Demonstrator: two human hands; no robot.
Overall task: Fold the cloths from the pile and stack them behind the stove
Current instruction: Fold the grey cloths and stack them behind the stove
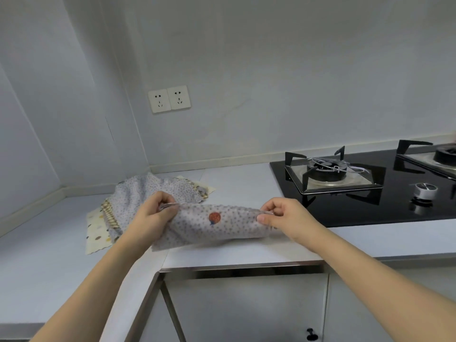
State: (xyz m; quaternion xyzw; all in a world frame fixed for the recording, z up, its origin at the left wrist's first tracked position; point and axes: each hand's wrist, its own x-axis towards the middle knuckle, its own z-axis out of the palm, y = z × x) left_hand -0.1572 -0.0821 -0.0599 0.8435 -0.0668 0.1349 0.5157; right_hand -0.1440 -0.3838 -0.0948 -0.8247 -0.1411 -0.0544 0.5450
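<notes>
A pale dotted cloth (pixel 229 228) with a red round motif is stretched between my two hands just above the counter's front. My left hand (pixel 153 215) pinches its upper left corner and my right hand (pixel 283 215) pinches its upper right corner; the lower part rests on the counter. Behind my left hand lies the pile of cloths (pixel 148 191): a similar dotted one on top, a checked one and a cream one with coloured spots (pixel 97 233) underneath. The black glass stove (pixel 370 193) with two burners sits to the right.
The white counter (pixel 246 178) runs into a corner at the left, with a strip of it between the stove and the back wall. A double wall socket (pixel 169 98) is above. A stove knob (pixel 424 190) stands near the stove's front. Cabinet doors (pixel 246 312) are below.
</notes>
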